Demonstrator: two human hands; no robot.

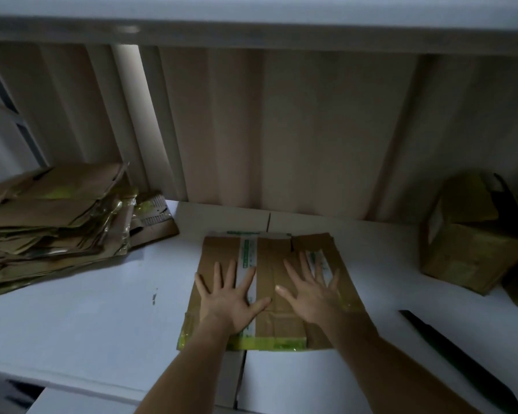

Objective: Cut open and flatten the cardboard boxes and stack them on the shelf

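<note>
Both palms flat, fingers spread: left hand point(226, 303), right hand point(313, 294) pressing flattened box point(277, 289) mid-tabletop point(81, 318). Lean weight onto creases, smooth outward, then carry to stack point(51, 222) at left.

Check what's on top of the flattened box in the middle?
Both hands press flat on the flattened box: left hand, right hand, fingers spread. Tape strips show between them. The cardboard under the palms is covered.
</note>
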